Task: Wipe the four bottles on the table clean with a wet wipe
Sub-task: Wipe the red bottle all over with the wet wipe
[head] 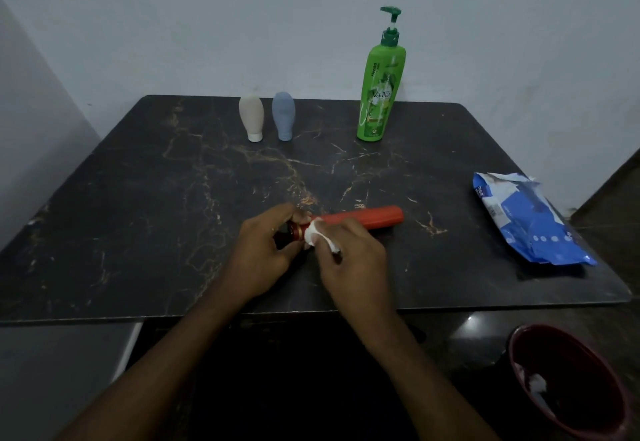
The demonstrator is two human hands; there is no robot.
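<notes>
Head view, looking down at a dark marbled table; the red bottle is lying on its side near the middle of the near half, long axis running left-right and tilted a bit, so the flat base points right and slightly far while the cap end points left toward the near side; the left hand has its fingers curled around that cap end, so most of the dark cap and the gold-ish band are hidden and I can't really make out the cap's shape; the right hand is pinching a bunched-up white wet wipe against the bottle's neck, fingers closed tight on it, and most of the wipe is buried under the fingers.

Far side of the table: a beige bottle and a blue-grey bottle standing cap-down just beside each other; a tall green pump bottle upright to their right, nozzle pointing left; label text is mostly too small to read.

A blue wipes pack lies at the right edge; a dark red bin, cut off by the frame, sits below at near right with something white inside.
</notes>
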